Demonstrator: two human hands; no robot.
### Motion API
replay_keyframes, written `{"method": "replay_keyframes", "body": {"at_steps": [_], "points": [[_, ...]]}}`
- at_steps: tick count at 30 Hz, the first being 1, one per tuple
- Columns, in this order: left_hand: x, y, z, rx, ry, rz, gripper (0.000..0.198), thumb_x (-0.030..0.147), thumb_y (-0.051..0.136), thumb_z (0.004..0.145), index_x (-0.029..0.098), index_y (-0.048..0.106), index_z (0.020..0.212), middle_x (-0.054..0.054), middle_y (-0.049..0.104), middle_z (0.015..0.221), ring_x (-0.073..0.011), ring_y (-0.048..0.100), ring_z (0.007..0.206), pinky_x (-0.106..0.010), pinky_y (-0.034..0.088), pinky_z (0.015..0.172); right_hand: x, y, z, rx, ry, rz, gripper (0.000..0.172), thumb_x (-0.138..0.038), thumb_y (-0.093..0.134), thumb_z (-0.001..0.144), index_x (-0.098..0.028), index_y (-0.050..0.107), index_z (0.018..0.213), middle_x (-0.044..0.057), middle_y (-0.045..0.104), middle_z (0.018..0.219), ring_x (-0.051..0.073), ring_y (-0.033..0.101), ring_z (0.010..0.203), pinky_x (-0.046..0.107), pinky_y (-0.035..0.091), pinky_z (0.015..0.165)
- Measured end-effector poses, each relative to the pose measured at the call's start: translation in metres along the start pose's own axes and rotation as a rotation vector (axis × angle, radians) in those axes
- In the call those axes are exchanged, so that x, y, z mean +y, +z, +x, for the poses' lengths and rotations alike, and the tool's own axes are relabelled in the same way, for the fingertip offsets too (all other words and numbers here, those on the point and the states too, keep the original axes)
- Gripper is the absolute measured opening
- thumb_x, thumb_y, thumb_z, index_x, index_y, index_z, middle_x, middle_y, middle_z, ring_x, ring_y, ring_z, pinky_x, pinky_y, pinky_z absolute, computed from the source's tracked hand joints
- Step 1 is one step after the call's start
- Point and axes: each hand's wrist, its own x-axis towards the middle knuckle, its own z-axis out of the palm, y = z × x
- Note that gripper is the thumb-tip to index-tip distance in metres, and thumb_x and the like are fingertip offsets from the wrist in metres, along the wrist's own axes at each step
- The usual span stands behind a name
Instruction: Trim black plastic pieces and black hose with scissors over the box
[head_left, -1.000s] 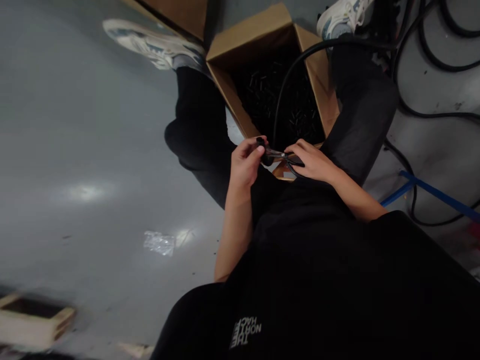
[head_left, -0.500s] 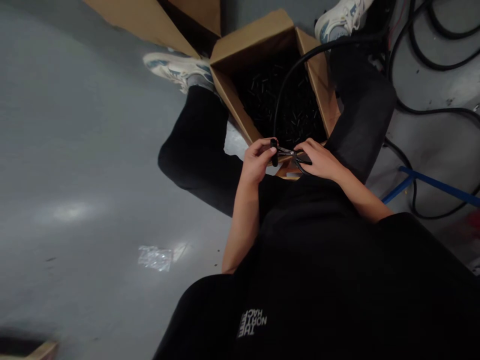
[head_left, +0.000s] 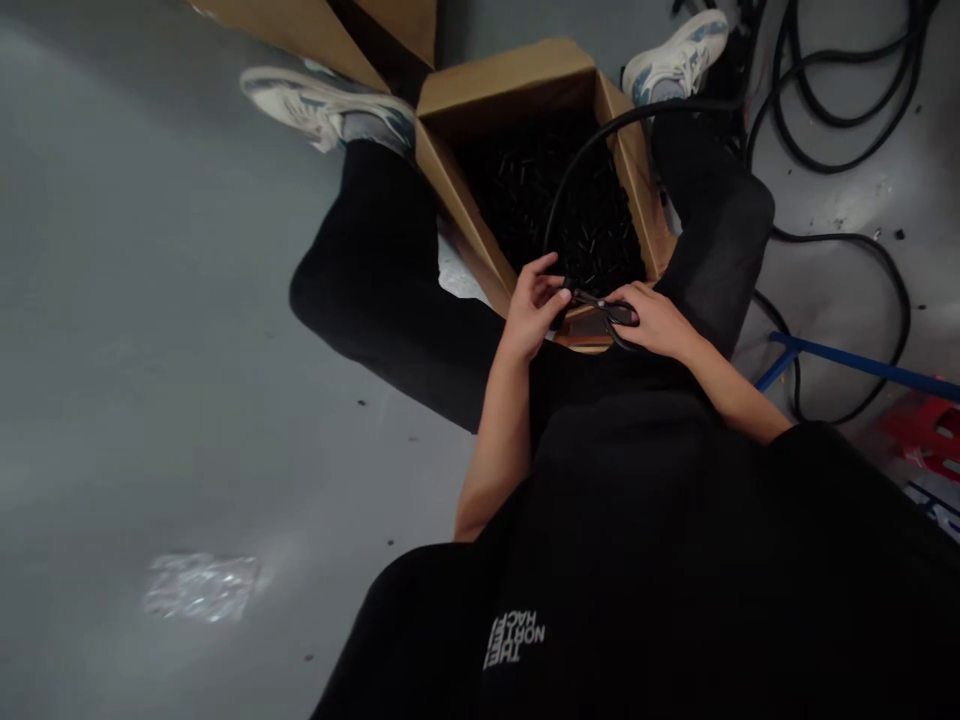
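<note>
My left hand grips the black hose near its end, thumb bent in and one finger lifted away. In my right hand are black-handled scissors, fingers in the loops. Their blades reach left to the hose at my left thumb; how far they are apart is hard to see. Just beyond my hands stands an open cardboard box between my legs. Many short black tube pieces lie inside it, and the hose arcs over it.
Loops of black hose lie on the floor at right, by a blue metal bar and a red object. Another cardboard box stands at the upper left. Clear plastic lies at the lower left.
Both hands and the scissors sit slightly farther right in view. My left fingers have spread and shifted on the hose, whose upright end is now mostly hidden. The camera view has shifted.
</note>
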Motion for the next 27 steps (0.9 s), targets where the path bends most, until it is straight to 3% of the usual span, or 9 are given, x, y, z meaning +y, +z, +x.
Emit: {"method": "replay_keyframes", "body": {"at_steps": [5, 8, 13, 17, 24, 27], "points": [[0.007, 0.004, 0.002, 0.026, 0.030, 0.053, 0.071, 0.086, 0.091, 0.083, 0.023, 0.072, 0.110, -0.004, 0.078, 0.093, -0.0195, 0.077, 0.083, -0.033, 0.063, 0.081, -0.003, 0.008, -0.004, 0.099, 0.037, 0.164, 0.034, -0.038, 0.080, 0.095, -0.022, 0.075, 0.125, 0.009, 0.079, 0.118, 0.027, 0.076, 0.107, 0.046, 0.060, 0.102], [0.015, 0.013, -0.001, 0.034, 0.104, 0.160, 0.069, 0.088, 0.083, 0.090, 0.022, 0.076, 0.110, -0.004, 0.079, 0.091, -0.0189, 0.073, 0.080, -0.033, 0.062, 0.081, -0.003, 0.016, -0.005, 0.124, 0.050, 0.266, 0.037, -0.045, 0.080, 0.093, -0.024, 0.071, 0.123, 0.007, 0.078, 0.111, 0.025, 0.075, 0.101, 0.045, 0.061, 0.098], [0.028, 0.031, -0.005, -0.053, 0.175, 0.234, 0.074, 0.093, 0.076, 0.092, 0.020, 0.081, 0.104, -0.006, 0.081, 0.091, -0.0198, 0.073, 0.082, -0.032, 0.058, 0.078, 0.003, 0.019, -0.001, 0.221, -0.002, 0.318, 0.047, -0.046, 0.085, 0.084, -0.024, 0.065, 0.120, 0.011, 0.073, 0.126, 0.028, 0.073, 0.114, 0.052, 0.061, 0.110], [0.036, 0.033, -0.002, -0.127, 0.147, 0.177, 0.072, 0.091, 0.078, 0.092, 0.020, 0.080, 0.101, -0.005, 0.080, 0.084, -0.0176, 0.071, 0.073, -0.029, 0.055, 0.069, 0.004, 0.015, 0.001, 0.209, -0.022, 0.308, 0.047, -0.045, 0.086, 0.083, -0.024, 0.064, 0.119, 0.010, 0.074, 0.124, 0.028, 0.072, 0.114, 0.050, 0.062, 0.107], [0.045, 0.027, 0.003, -0.064, 0.107, 0.135, 0.073, 0.094, 0.074, 0.093, 0.021, 0.075, 0.094, -0.005, 0.075, 0.077, -0.0165, 0.064, 0.065, -0.030, 0.054, 0.065, 0.002, 0.016, -0.004, 0.196, -0.034, 0.280, 0.041, -0.050, 0.080, 0.091, -0.022, 0.070, 0.120, 0.010, 0.078, 0.115, 0.023, 0.073, 0.097, 0.041, 0.062, 0.090], [0.047, 0.023, 0.001, -0.159, 0.058, 0.128, 0.071, 0.091, 0.074, 0.095, 0.021, 0.074, 0.088, -0.005, 0.073, 0.074, -0.0158, 0.061, 0.061, -0.028, 0.049, 0.058, 0.006, 0.019, -0.003, 0.152, -0.013, 0.295, 0.045, -0.052, 0.080, 0.089, -0.022, 0.068, 0.121, 0.007, 0.076, 0.106, 0.022, 0.071, 0.092, 0.040, 0.060, 0.088]]}}
